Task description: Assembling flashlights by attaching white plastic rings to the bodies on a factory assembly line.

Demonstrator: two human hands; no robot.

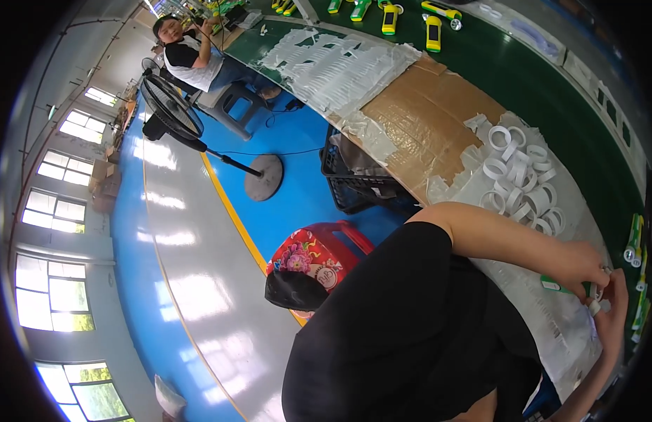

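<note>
Both my hands meet at the far right, over the near part of the workbench. My left hand has its fingers pinched together, and my right hand closes in from below. Between them is a small white part, partly covered by the fingers; its exact kind is not clear. Beside my left fingers a green piece shows on the plastic covering. Just beyond my left forearm lies a loose pile of white rings.
Green-and-yellow flashlights lie along the bench's far strip, others near my hands. Cardboard covers part of the bench. A black crate, red stool and floor fan stand left. Another person sits farther up.
</note>
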